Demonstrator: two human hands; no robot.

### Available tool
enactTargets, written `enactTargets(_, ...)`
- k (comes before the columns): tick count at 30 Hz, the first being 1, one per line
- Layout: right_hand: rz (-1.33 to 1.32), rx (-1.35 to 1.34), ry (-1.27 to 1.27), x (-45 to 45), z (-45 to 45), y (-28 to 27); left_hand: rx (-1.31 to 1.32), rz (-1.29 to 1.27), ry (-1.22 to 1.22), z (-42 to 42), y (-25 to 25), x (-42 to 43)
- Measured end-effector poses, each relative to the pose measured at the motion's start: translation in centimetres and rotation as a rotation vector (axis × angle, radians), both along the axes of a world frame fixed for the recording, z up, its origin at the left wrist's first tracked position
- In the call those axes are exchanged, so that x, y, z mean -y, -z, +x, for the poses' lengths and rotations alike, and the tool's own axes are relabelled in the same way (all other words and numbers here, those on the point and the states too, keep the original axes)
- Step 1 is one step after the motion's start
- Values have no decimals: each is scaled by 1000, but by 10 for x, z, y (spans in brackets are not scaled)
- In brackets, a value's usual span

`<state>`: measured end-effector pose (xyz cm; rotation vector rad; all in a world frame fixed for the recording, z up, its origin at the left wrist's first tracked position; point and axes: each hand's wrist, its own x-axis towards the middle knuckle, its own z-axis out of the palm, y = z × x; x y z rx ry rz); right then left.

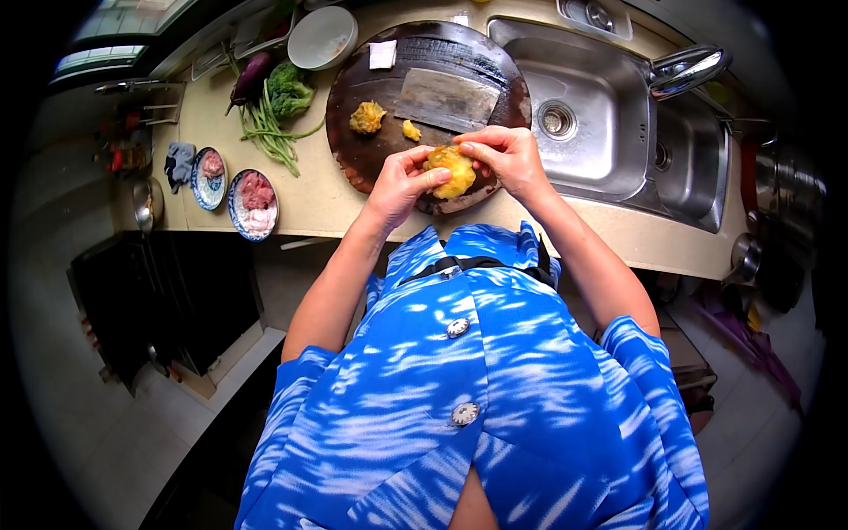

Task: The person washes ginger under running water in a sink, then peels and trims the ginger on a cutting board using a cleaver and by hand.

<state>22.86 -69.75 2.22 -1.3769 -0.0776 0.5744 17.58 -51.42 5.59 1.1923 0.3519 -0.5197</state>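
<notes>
Between my two hands is a yellow, lumpy piece of food [453, 171], held over the near edge of a dark round cutting board [353, 159]. My left hand [409, 181] grips its left side with thumb and fingers. At its upper right, my right hand [503, 157] pinches it with the fingertips. On the board lie a browner yellow lump [367, 117], a small yellow bit [411, 131], a wide cleaver blade [449, 99] and a folded white piece [382, 55].
Left of the board are green beans [265, 132], broccoli [289, 91], an eggplant [252, 78], a white bowl [322, 38] and two patterned dishes of raw meat [256, 191]. A steel double sink [601, 146] with a faucet [689, 71] is on the right.
</notes>
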Motion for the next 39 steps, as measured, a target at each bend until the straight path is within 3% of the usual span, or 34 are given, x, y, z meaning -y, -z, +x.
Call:
enactTargets(1, 0, 0, 0, 0, 0, 1, 0, 0, 0, 0, 0, 0)
enactTargets(3, -138, 393, 1, 1, -1, 3, -21, 14, 5, -2, 1, -1)
enactTargets(6, -224, 574, -117, 7, 6, -3, -33, 17, 26, -4, 2, -1)
enactTargets(9, -232, 671, -237, 11, 12, -3, -26, 45, 59, -5, 4, -1)
enactTargets(16, -280, 890, -245, 8, 6, -3, 5, 127, 118, -2, 5, -3)
enactTargets(22, -383, 831, -78, 1, -9, 5, -29, 96, 82, -5, 10, 0)
enactTargets(24, -292, 473, -16, 0, -12, 9, -102, 83, -2, -7, 10, 2)
enactTargets(25, -290, 474, -18, -1, -13, 12, -102, 85, -5, -7, 10, 1)
enactTargets(27, -32, -140, -19, 3, -14, 21, -127, 59, -82, -4, 11, 0)
enactTargets(39, -13, -188, -54, -1, -27, 35, -86, 59, -102, -6, 7, 1)
